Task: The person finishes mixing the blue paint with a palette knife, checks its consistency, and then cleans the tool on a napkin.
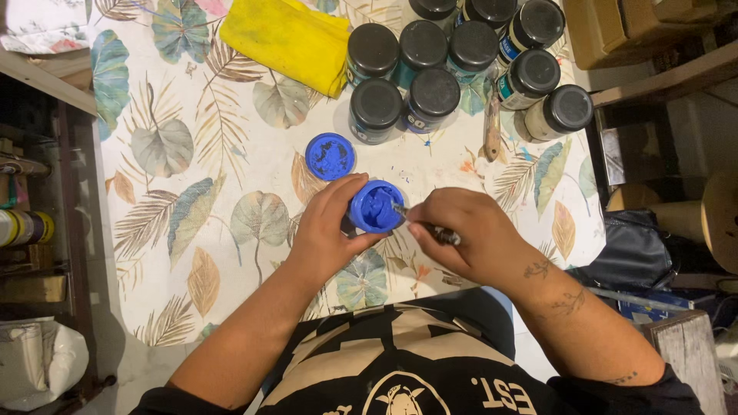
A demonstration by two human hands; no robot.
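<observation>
Left hand [327, 230] wraps an open jar of blue paint [375, 206], tilted toward the person near the counter's [254, 165] front edge. Right hand [461, 234] pinches a thin tool [430, 227], its tip in the paint; the blue lid [330, 156] lies just behind.

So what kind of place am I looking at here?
Probably a home craft or painting corner. A cluster of black-lidded paint jars stands on a leaf-patterned tablecloth, the left hand holds an open jar of blue paint, and the right hand dips a brush into it.
</observation>
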